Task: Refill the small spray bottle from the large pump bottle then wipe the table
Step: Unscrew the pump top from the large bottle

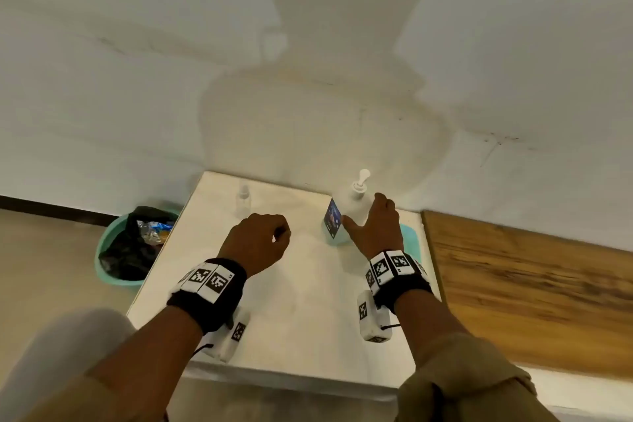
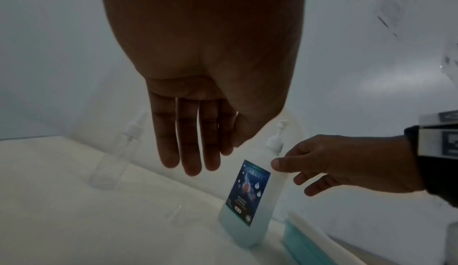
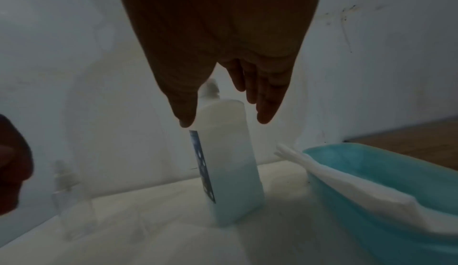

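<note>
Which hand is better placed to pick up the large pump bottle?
Right. The right hand is spread around the large white pump bottle with blue label, thumb touching it. The left hand hangs nearer the small clear spray bottle.

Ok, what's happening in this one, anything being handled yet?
A person stands at a white table. Their right hand is open around the large pump bottle, thumb at its front and fingers spread behind, not clearly gripping it yet. The left hand hovers over the table with fingers hanging, holding nothing. The small spray bottle stands untouched near the far edge. A teal basin with a white cloth sits to the right.
</note>
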